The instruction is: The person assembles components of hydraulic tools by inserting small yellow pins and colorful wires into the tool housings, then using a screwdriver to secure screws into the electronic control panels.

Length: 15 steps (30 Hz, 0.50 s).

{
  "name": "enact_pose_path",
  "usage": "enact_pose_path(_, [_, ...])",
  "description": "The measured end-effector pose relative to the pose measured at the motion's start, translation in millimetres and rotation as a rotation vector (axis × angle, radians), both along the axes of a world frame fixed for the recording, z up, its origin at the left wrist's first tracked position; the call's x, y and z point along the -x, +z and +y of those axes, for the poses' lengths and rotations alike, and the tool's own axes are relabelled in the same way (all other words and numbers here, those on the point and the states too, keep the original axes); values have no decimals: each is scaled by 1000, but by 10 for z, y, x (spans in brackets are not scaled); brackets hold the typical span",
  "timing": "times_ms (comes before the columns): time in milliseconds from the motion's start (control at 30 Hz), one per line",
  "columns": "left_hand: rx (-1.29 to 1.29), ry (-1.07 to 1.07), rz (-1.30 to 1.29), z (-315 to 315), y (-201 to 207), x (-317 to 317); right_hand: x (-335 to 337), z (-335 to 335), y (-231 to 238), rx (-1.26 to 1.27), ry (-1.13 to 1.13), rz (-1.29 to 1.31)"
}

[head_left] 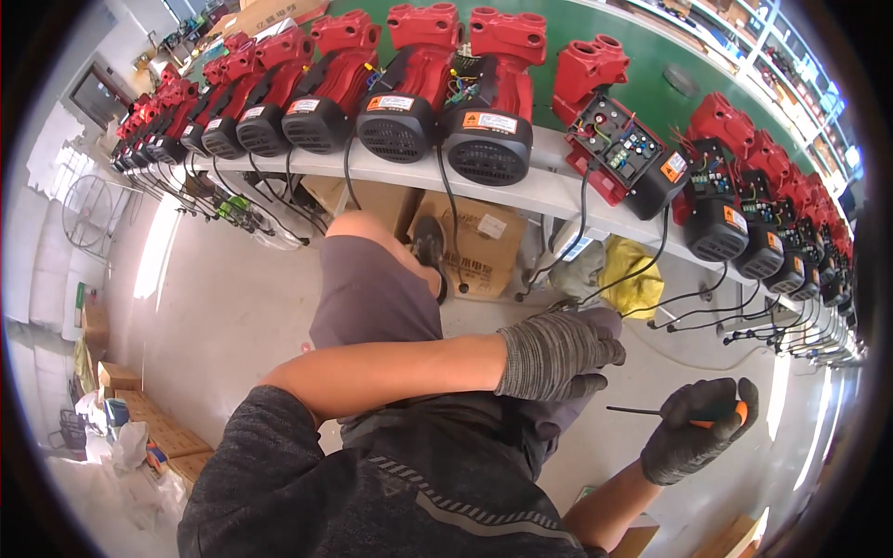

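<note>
In my right hand (pixel 693 432), gloved in dark grey, is a screwdriver (pixel 634 410). Its orange and dark handle sits inside the closed fingers, and the thin dark shaft points left. My left hand (pixel 556 353), in a striped grey knit glove, reaches across my body over my right thigh. Its thumb stands apart from loosely bent fingers, with nothing visible between them. Ahead of both hands, on the bench, a red pump (pixel 593 79) has its terminal box (pixel 619 139) uncovered, showing wires and a circuit board. Neither hand touches it.
Red pumps with black fan covers (pixel 490 149) line the bench edge (pixel 372 172) on both sides. Their black cables (pixel 584 223) hang down in front. Below are cardboard boxes (pixel 484 237) and a yellow bag (pixel 633 274). A fan (pixel 90 214) stands far left.
</note>
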<state>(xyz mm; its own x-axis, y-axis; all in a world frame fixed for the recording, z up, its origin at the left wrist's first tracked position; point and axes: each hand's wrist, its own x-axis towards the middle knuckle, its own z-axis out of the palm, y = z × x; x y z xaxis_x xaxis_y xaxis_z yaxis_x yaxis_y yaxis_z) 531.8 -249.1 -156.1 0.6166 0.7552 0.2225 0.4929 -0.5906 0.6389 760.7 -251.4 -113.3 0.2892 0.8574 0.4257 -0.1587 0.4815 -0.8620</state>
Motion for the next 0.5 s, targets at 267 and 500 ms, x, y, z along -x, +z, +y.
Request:
enact_pose_path(267, [-59, 24, -266, 162, -155, 130, 155, 140, -86, 53, 97, -161])
enact_pose_path(500, [-113, 632, -588, 1026, -81, 562, 428, 732, 357, 142, 304, -407])
